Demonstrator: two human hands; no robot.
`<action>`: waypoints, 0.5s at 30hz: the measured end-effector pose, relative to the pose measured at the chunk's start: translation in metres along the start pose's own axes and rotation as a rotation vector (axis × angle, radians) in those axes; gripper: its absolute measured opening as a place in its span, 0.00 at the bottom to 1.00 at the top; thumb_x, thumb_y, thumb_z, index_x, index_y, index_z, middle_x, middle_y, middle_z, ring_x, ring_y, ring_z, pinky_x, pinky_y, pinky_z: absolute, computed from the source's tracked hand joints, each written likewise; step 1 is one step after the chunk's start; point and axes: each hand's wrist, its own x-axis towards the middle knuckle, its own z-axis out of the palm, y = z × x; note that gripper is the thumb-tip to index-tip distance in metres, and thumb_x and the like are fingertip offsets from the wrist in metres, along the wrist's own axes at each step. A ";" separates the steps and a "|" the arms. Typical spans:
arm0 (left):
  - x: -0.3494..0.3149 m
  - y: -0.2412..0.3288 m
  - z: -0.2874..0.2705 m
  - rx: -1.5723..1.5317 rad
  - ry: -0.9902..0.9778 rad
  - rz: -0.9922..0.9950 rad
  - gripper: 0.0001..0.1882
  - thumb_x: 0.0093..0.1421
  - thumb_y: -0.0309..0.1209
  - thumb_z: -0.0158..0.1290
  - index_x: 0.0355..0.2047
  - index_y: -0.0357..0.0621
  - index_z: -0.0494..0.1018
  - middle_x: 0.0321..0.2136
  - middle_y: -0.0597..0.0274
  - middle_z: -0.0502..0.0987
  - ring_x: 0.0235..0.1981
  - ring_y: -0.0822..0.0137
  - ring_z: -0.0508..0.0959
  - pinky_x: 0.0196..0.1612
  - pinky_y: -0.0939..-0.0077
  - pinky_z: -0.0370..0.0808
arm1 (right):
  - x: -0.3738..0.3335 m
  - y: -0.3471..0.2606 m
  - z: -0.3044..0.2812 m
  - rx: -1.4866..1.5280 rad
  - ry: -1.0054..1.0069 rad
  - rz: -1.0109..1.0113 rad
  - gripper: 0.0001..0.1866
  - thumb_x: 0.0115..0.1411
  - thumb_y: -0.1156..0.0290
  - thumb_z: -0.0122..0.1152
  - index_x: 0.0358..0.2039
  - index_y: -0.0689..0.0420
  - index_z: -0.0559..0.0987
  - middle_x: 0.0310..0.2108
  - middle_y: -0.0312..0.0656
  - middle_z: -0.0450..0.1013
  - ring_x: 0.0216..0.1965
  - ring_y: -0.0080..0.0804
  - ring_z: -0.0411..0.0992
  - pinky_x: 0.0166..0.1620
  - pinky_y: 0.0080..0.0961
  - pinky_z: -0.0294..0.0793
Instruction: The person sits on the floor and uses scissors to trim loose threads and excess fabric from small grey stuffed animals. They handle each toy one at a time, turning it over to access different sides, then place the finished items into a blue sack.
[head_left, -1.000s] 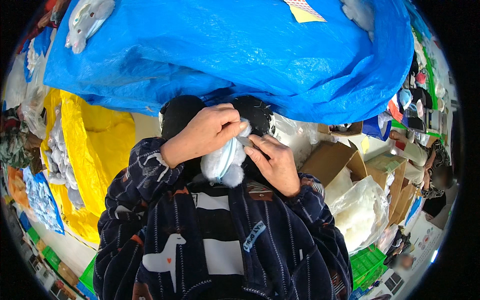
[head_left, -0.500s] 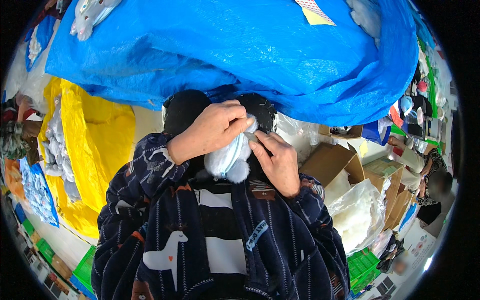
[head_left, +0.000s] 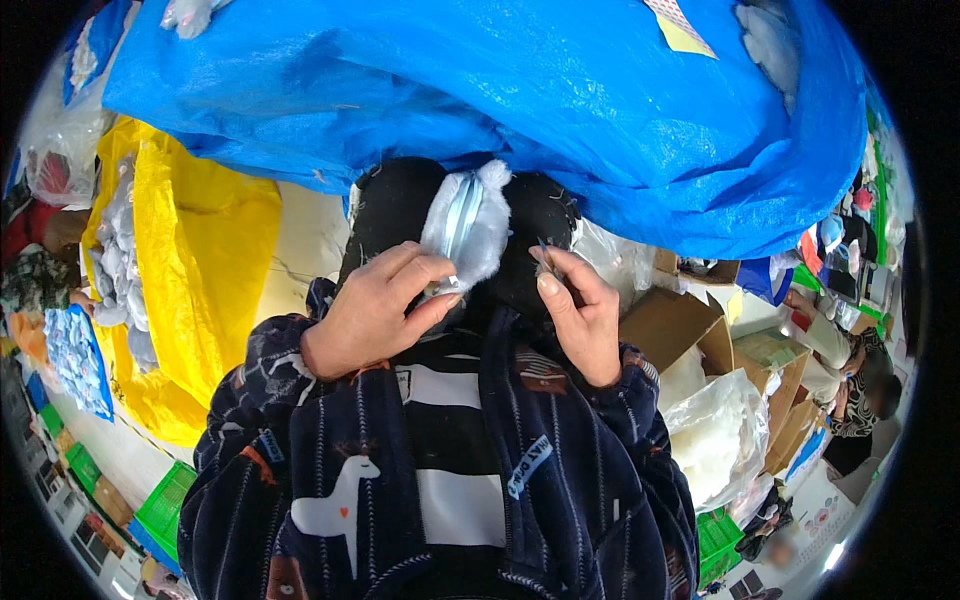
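A small pale grey plush piece with a light blue zipper down its middle lies over my lap, between my black-clad knees. My left hand pinches its near end between thumb and fingers. To the right, apart from the plush, my right hand has its thumb and forefinger closed on a small, thin, dark object. Its kind is too small to make out.
A blue tarp spreads before my knees, with grey plush pieces on it. On the left stands a yellow bag beside piled grey plush. Cardboard boxes and a clear bag of white stuffing are on the right.
My left hand has moved from the plush's far end to its near end. The plush has turned, showing more of its zipper. My right hand has drawn away from it to the right.
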 end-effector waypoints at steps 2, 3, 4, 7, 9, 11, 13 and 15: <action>-0.001 -0.001 -0.001 -0.108 0.039 -0.052 0.13 0.49 0.23 0.60 0.34 0.40 0.69 0.28 0.59 0.72 0.27 0.69 0.73 0.29 0.80 0.70 | 0.000 0.000 0.002 0.015 -0.003 0.020 0.16 0.59 0.66 0.58 0.43 0.64 0.75 0.32 0.41 0.72 0.33 0.25 0.68 0.39 0.21 0.67; -0.001 -0.003 -0.002 -0.163 0.058 -0.077 0.13 0.49 0.22 0.60 0.34 0.40 0.69 0.28 0.60 0.71 0.26 0.70 0.73 0.29 0.81 0.70 | -0.001 -0.001 0.002 0.017 -0.009 0.027 0.16 0.59 0.67 0.57 0.43 0.64 0.75 0.32 0.41 0.72 0.33 0.25 0.68 0.39 0.21 0.67; -0.002 -0.004 -0.002 -0.198 0.076 -0.122 0.12 0.50 0.22 0.59 0.34 0.40 0.69 0.28 0.60 0.71 0.26 0.72 0.73 0.29 0.82 0.70 | -0.001 -0.003 0.002 0.019 -0.023 0.036 0.16 0.59 0.67 0.57 0.43 0.64 0.75 0.32 0.41 0.72 0.33 0.25 0.68 0.39 0.21 0.67; -0.004 -0.009 -0.002 -0.250 0.147 -0.198 0.11 0.51 0.23 0.58 0.34 0.39 0.69 0.26 0.63 0.72 0.24 0.75 0.72 0.29 0.82 0.70 | 0.000 -0.006 0.003 -0.021 -0.009 0.003 0.15 0.59 0.67 0.57 0.43 0.64 0.74 0.31 0.41 0.71 0.33 0.26 0.68 0.39 0.21 0.67; -0.002 -0.011 0.000 -0.196 0.165 -0.189 0.11 0.51 0.23 0.59 0.35 0.39 0.70 0.26 0.62 0.72 0.25 0.74 0.73 0.29 0.81 0.70 | 0.000 -0.007 0.003 -0.034 -0.009 0.002 0.15 0.58 0.69 0.58 0.43 0.64 0.74 0.31 0.41 0.71 0.33 0.25 0.68 0.39 0.21 0.67; -0.001 -0.012 0.003 -0.158 0.181 -0.164 0.12 0.51 0.25 0.59 0.36 0.39 0.70 0.26 0.60 0.73 0.25 0.72 0.74 0.29 0.80 0.71 | 0.002 -0.011 0.005 -0.064 -0.011 -0.056 0.15 0.57 0.70 0.59 0.43 0.64 0.75 0.31 0.40 0.71 0.32 0.24 0.68 0.37 0.20 0.67; 0.000 -0.012 0.003 -0.193 0.142 -0.184 0.11 0.53 0.25 0.58 0.36 0.38 0.70 0.25 0.60 0.73 0.25 0.71 0.74 0.28 0.80 0.71 | 0.004 -0.016 0.008 -0.098 -0.016 -0.111 0.15 0.56 0.72 0.61 0.43 0.64 0.75 0.30 0.40 0.71 0.30 0.24 0.68 0.36 0.19 0.68; 0.002 -0.013 0.004 -0.213 0.126 -0.187 0.09 0.54 0.25 0.57 0.35 0.38 0.70 0.25 0.60 0.73 0.24 0.72 0.74 0.28 0.80 0.70 | 0.007 -0.022 0.012 -0.137 -0.023 -0.163 0.16 0.54 0.73 0.62 0.43 0.63 0.75 0.30 0.40 0.71 0.29 0.23 0.67 0.34 0.19 0.68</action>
